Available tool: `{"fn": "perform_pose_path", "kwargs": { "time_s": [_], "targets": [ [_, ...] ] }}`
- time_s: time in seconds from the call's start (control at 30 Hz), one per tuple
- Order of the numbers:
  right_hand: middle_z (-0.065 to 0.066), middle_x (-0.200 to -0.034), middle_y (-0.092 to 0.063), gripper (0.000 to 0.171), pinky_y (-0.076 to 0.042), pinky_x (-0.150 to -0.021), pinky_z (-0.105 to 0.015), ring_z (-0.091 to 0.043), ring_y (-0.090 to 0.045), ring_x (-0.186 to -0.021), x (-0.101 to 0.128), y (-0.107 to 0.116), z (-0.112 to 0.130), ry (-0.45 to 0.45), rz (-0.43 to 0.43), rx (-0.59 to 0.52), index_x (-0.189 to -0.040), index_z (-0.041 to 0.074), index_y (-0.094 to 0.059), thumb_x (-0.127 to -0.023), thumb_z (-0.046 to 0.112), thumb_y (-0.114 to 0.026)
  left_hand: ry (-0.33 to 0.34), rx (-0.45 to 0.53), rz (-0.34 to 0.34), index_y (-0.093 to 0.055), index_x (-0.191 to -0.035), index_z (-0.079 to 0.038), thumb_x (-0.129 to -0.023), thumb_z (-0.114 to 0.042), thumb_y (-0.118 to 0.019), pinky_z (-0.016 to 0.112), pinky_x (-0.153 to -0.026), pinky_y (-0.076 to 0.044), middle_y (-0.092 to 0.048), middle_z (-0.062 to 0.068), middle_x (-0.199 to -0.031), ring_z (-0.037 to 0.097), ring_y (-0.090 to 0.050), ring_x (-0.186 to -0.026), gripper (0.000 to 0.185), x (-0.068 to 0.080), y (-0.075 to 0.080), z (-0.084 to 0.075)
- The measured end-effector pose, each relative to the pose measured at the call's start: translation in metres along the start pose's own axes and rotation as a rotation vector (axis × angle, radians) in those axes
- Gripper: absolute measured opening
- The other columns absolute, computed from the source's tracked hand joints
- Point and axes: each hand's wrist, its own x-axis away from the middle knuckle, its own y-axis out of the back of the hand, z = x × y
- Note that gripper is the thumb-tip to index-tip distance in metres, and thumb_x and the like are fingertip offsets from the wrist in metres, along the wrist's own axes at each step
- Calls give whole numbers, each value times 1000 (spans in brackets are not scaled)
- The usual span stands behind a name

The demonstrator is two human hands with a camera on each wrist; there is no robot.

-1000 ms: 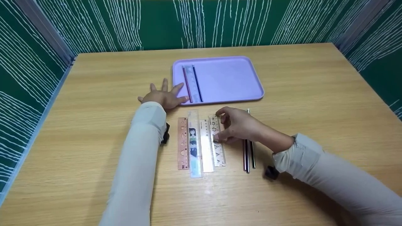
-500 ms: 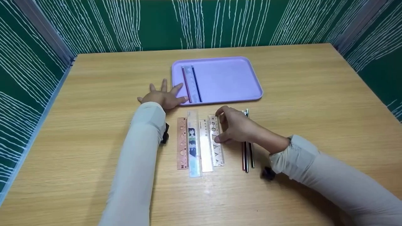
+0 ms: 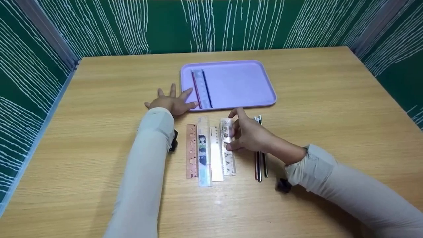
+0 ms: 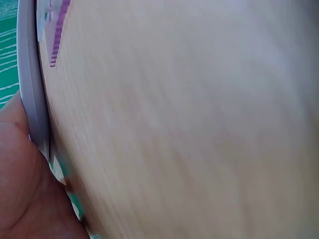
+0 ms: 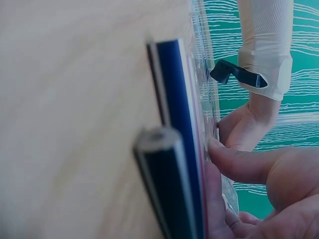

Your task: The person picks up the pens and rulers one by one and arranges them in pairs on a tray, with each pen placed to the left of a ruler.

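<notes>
My left hand lies with fingers spread at the near left corner of the purple tray, thumb and index finger over its rim. In the left wrist view, the palm is beside the tray's side. My right hand pinches a clear stencil ruler between thumb and fingers, its far end tipped up slightly. Left of it lie a whitish ruler, a clear ruler with a cartoon figure and a pink stencil ruler. Pencils lie under and beside the right wrist.
Inside the tray, at its left, a clear ruler lies between a red pencil and a dark pencil. The wooden table meets green, white-streaked walls. Blunt pencil ends appear close in the right wrist view.
The right fingers have closed on the clear stencil ruler, and its far end has lifted and shifted a little. My left hand has kept its place on the tray.
</notes>
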Motion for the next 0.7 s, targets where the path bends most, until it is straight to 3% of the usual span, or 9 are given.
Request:
{"fn": "perform_pose_path", "kwargs": {
  "time_s": [0.2,0.5,0.7],
  "targets": [
    [-11,-102,-62,86,-61,-75,-35,-22,-67,-84,7,0,0,41,-19,-43,-142,11,-30,-77,-2,-85,-7,-12,-6,6,-155,-60,-93,-81,-35,89,-105,9,31,-4,-168,47,31,-150,78,1,0,1],
    [-17,-122,-49,87,-65,-69,-46,-34,-71,-87,16,-7,2,20,14,-277,-156,19,-23,-89,-14,-67,5,-11,-7,6,-154,-61,-93,-81,-35,88,-106,9,30,-6,-168,46,30,-150,77,-1,-1,3],
    [-17,-129,-49,69,-65,-70,-48,-34,-72,-84,20,-10,4,-17,18,-343,-150,14,-35,-92,-9,-65,5,-5,-11,5,-154,-62,-93,-81,-36,87,-106,10,28,-6,-168,45,30,-151,76,1,0,1]
  ]
}}
